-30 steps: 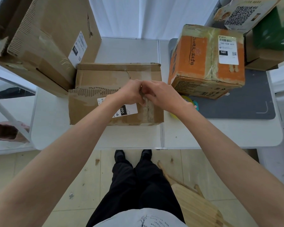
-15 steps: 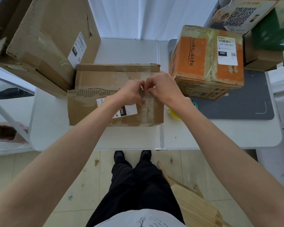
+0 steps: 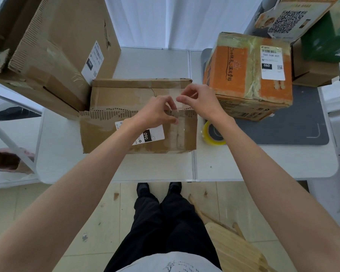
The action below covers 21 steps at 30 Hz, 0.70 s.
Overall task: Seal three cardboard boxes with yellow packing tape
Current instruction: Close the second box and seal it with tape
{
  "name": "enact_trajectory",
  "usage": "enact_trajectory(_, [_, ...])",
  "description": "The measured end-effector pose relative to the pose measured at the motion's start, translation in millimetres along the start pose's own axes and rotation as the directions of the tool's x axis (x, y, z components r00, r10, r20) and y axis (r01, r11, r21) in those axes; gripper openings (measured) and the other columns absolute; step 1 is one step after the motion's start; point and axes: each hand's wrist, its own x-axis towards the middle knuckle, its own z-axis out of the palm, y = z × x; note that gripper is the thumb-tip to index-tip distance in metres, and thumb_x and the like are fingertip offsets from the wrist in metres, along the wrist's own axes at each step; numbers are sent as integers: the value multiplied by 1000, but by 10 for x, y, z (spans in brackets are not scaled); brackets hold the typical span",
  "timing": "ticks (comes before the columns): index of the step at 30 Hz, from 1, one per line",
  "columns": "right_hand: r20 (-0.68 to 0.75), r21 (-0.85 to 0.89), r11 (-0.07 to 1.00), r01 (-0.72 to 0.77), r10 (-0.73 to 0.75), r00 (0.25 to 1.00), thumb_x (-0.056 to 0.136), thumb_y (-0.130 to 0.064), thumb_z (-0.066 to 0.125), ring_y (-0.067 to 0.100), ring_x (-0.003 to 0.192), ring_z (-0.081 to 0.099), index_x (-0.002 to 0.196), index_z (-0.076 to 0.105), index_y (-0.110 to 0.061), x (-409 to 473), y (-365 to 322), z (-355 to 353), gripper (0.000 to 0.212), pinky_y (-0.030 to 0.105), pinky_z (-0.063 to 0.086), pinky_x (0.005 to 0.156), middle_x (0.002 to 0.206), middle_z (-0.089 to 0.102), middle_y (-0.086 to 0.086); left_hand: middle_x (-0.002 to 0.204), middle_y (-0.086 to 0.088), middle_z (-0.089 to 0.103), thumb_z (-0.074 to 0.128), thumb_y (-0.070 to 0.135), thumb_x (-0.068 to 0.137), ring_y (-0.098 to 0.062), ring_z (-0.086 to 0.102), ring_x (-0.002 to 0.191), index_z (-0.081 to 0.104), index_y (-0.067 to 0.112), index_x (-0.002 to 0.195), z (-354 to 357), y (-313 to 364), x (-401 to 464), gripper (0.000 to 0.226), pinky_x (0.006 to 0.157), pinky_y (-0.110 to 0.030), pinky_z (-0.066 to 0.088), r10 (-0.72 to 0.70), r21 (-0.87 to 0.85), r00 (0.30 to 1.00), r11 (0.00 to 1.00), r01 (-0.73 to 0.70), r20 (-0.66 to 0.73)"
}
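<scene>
A flat brown cardboard box [image 3: 137, 116] lies on the white worktop [image 3: 263, 161], its torn flap edge facing up. Over that box, the left hand [image 3: 155, 112] has its grip pinched at the flap edge, and the right hand [image 3: 200, 99] pinches a clear strip of tape [image 3: 178, 104] stretched between the two. Just right of the box the yellow tape roll [image 3: 212, 134] rests on the worktop; behind the roll stands an orange box [image 3: 247, 75], and a large brown box [image 3: 53, 46] stands left of the flat box.
</scene>
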Motion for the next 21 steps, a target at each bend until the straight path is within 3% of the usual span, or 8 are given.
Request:
enact_trajectory(3, [191,92,993,-71,52,980,89,-34,76,10,93,70,105,74,-18,-88,62,-30,23,38,57,94,91,75,-3,92,-2,73,75,24,91,0,61,73,64,19,92,-27,-1,1,13,63,-18,44,29,-38,999,999,-30,-41])
enact_trajectory(6, [152,215,970,-118,86,985,89,-29,77,19,90,72,101,68,-17,-146,116,53,19,43,54,93,85,76,8,88,-4,76,69,25,96,4,57,58,64,18,97,-41,4,-6,8,52,-13,38,45,-36,997,998,-47,-55])
enact_trajectory(9, [104,280,955,-93,66,992,92,-29,73,20,90,72,102,63,-14,-215,128,119,22,37,55,86,86,76,5,85,-6,77,66,24,98,-13,60,61,57,19,101,-41,-5,-31,10,54,-18,42,88,-34,993,995,-91,-79])
enact_trajectory(12, [53,281,959,-36,22,998,94,-24,71,11,88,70,100,67,-15,-265,147,168,12,26,52,78,86,75,0,83,-4,76,68,14,95,3,56,57,63,19,92,-13,-19,-56,7,52,-6,37,107,-65,986,991,-115,-125])
enact_trajectory(14, [11,229,973,9,-11,1000,93,-23,73,9,87,66,98,73,-16,-276,160,180,9,22,50,78,87,72,-3,81,1,75,72,15,92,4,60,63,68,21,87,7,-38,-59,8,55,-4,37,94,-75,982,991,-107,-161])
enact_trajectory(18, [42,197,980,17,-26,999,85,-23,81,5,87,67,98,77,-16,-283,178,123,15,15,53,78,88,73,-5,74,9,71,78,23,88,-1,65,70,77,22,87,14,-64,-59,1,62,-10,45,96,-71,973,991,-113,-208])
enact_trajectory(21, [21,198,980,-7,3,1000,82,-15,83,-5,79,64,93,77,-12,-264,171,157,13,11,48,72,83,71,-6,75,6,74,87,25,78,2,66,68,80,20,87,1,-57,-52,13,62,-13,48,102,-90,984,989,-115,-144])
